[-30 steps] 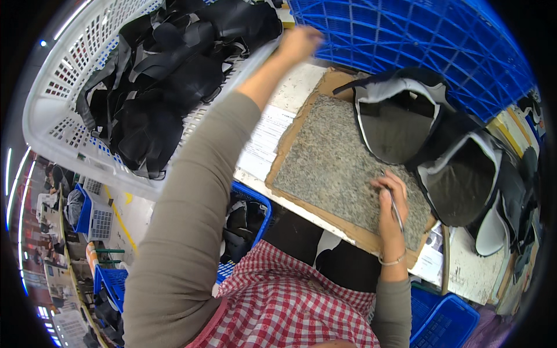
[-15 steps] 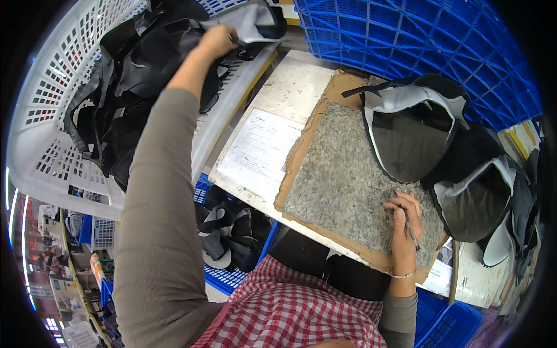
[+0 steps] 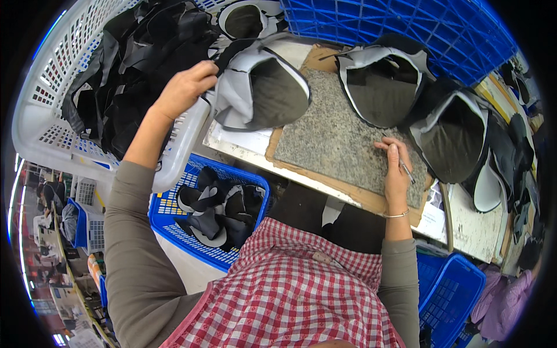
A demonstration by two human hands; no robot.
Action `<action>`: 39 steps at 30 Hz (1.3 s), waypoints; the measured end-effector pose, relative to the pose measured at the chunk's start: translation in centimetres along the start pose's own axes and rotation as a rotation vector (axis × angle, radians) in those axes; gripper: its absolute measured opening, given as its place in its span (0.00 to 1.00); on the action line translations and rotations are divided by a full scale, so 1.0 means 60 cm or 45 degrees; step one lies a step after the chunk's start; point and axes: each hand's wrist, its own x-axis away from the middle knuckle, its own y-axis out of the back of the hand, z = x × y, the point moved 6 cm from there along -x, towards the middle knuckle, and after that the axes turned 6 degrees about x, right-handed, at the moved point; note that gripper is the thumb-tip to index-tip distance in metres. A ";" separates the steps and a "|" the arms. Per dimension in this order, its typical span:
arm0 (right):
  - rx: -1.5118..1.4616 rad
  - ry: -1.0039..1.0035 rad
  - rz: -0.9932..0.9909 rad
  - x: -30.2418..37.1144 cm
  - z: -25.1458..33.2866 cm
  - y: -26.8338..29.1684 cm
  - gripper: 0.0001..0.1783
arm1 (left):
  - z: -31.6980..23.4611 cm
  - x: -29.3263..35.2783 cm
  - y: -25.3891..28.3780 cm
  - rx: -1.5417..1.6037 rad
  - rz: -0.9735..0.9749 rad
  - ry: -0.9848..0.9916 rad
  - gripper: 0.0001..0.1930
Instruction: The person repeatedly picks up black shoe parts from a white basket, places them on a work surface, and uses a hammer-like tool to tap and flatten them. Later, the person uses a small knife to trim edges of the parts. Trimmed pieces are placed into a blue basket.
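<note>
My left hand (image 3: 188,87) is closed on the edge of a black shoe upper (image 3: 278,95) with a pale grey lining, lifted over the left part of the worktable. My right hand (image 3: 395,168) rests at the near right of a speckled grey board (image 3: 331,130), with a slim silver pen (image 3: 408,172) between its curled fingers. Beyond that hand lies a similar upper (image 3: 380,90), its lined side facing up. Another upper (image 3: 455,139) sits to its right, at the end of an overlapping row.
A white perforated basket (image 3: 43,136) heaped with black pieces (image 3: 154,52) stands at the left. Below the table edge is a blue basket (image 3: 159,217) of more pieces. A large blue crate (image 3: 400,20) walls off the far side. Brown cardboard (image 3: 354,196) underlies the board.
My left hand has drawn an upper from the white basket's far end toward me and over the table. My right hand keeps the pen. The view has shifted slightly.
</note>
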 end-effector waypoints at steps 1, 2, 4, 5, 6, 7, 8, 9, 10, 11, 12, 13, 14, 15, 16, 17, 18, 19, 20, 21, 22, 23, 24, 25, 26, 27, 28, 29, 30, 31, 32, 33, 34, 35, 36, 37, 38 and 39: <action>-0.031 -0.022 0.025 0.005 -0.003 -0.002 0.18 | -0.003 0.001 0.019 0.011 -0.089 -0.041 0.09; -0.030 -0.013 0.005 0.010 -0.004 0.000 0.19 | -0.005 0.001 0.031 0.004 -0.094 -0.028 0.10; -0.048 -0.037 -0.008 0.017 -0.008 0.001 0.18 | -0.013 -0.003 0.065 0.052 -0.195 -0.002 0.15; -0.057 -0.046 -0.027 0.018 -0.009 0.003 0.18 | -0.014 -0.009 0.078 0.050 -0.192 0.040 0.16; -0.053 -0.034 -0.036 0.017 -0.008 0.003 0.19 | -0.017 -0.017 0.095 0.073 -0.249 0.069 0.17; -0.073 -0.062 -0.041 0.017 -0.010 0.004 0.19 | -0.023 -0.029 0.112 0.111 -0.320 0.030 0.18; -0.087 -0.080 -0.048 0.014 -0.013 0.004 0.19 | -0.035 -0.046 0.118 0.041 -0.345 -0.063 0.19; -0.096 -0.092 -0.061 0.013 -0.014 0.005 0.20 | -0.047 -0.065 0.123 -0.019 -0.396 -0.137 0.19; -0.125 -0.100 -0.067 0.010 -0.016 0.005 0.20 | -0.064 -0.088 0.113 -0.031 -0.326 -0.245 0.18; -0.132 -0.102 -0.083 0.009 -0.017 0.006 0.20 | -0.075 -0.114 0.088 0.029 -0.184 -0.211 0.16; -0.130 -0.119 -0.112 0.008 -0.020 0.008 0.20 | -0.085 -0.143 0.047 0.006 0.039 -0.058 0.11; -0.120 -0.133 -0.133 0.008 -0.023 0.009 0.20 | -0.123 -0.159 0.015 -0.142 0.130 -0.187 0.10; -0.117 -0.142 -0.134 0.008 -0.027 0.008 0.20 | -0.159 -0.172 -0.020 -0.276 0.277 -0.282 0.09; -0.150 -0.128 -0.142 0.009 -0.029 0.007 0.21 | -0.193 -0.163 -0.056 -0.508 0.434 -0.174 0.07; -0.126 -0.147 -0.144 0.010 -0.034 0.006 0.21 | -0.239 -0.160 -0.062 -0.319 0.223 -0.098 0.06; -0.102 -0.128 -0.159 0.010 -0.036 0.007 0.21 | -0.290 -0.150 -0.068 -0.234 0.016 -0.156 0.08; -0.082 -0.136 -0.141 0.010 -0.038 0.005 0.22 | -0.335 -0.131 -0.096 0.044 0.127 -0.189 0.14; -0.068 -0.129 -0.137 0.009 -0.039 0.005 0.22 | -0.372 -0.111 -0.111 0.368 0.107 -0.157 0.26; -0.056 -0.116 -0.134 0.008 -0.038 0.005 0.22 | -0.387 -0.101 -0.135 0.529 0.104 -0.061 0.32; -0.083 -0.107 -0.127 0.008 -0.036 0.005 0.23 | -0.382 -0.097 -0.168 0.614 0.161 0.088 0.33; -0.110 -0.091 -0.120 0.007 -0.032 0.005 0.23 | -0.371 -0.099 -0.194 0.748 0.098 0.214 0.28; -0.133 -0.049 -0.072 0.007 -0.024 0.003 0.24 | -0.351 -0.104 -0.218 0.894 0.005 0.341 0.23; -0.165 -0.042 -0.131 0.008 -0.019 0.006 0.23 | -0.334 -0.111 -0.234 0.912 -0.088 0.326 0.18; -0.188 -0.111 -0.108 0.008 -0.017 0.006 0.23 | -0.316 -0.119 -0.258 0.926 -0.051 0.370 0.13; -0.188 -0.191 -0.043 0.013 -0.018 -0.003 0.23 | -0.300 -0.132 -0.273 0.852 -0.110 0.366 0.08; -0.167 -0.312 -0.035 0.018 -0.021 -0.004 0.23 | -0.281 -0.144 -0.283 0.823 -0.173 0.369 0.08; -0.178 -0.307 -0.019 0.025 -0.017 -0.013 0.24 | -0.265 -0.156 -0.290 0.813 -0.238 0.354 0.12; -0.083 -0.366 0.130 0.031 -0.017 -0.026 0.17 | -0.256 -0.162 -0.298 0.807 -0.237 0.415 0.16; -0.203 -0.284 0.210 0.035 -0.010 -0.042 0.14 | -0.259 -0.169 -0.299 0.772 -0.239 0.340 0.20; -0.297 -0.246 0.368 0.039 -0.005 -0.060 0.12 | -0.264 -0.172 -0.301 0.744 -0.217 0.329 0.24; -0.239 -0.207 0.343 0.037 -0.007 -0.064 0.11 | -0.271 -0.174 -0.296 0.707 -0.267 0.296 0.28; -0.218 -0.193 0.226 0.033 -0.011 -0.060 0.10 | -0.284 -0.176 -0.301 0.553 -0.154 0.267 0.39; -0.202 -0.185 0.161 0.026 -0.016 -0.058 0.10 | -0.286 -0.176 -0.298 0.563 -0.185 0.332 0.34; -0.179 -0.192 0.054 0.022 -0.022 -0.054 0.09 | -0.290 -0.175 -0.306 0.580 -0.105 0.419 0.30; -0.162 -0.213 0.042 0.017 -0.029 -0.055 0.10 | -0.293 -0.177 -0.300 0.565 -0.191 0.430 0.27; -0.099 -0.204 0.066 0.013 -0.032 -0.060 0.10 | -0.297 -0.178 -0.305 0.558 -0.171 0.456 0.24; -0.029 -0.190 0.055 0.008 -0.034 -0.061 0.11 | -0.296 -0.181 -0.307 0.533 -0.194 0.480 0.20; 0.031 -0.151 0.059 0.005 -0.033 -0.063 0.11 | -0.297 -0.184 -0.313 0.532 -0.174 0.479 0.18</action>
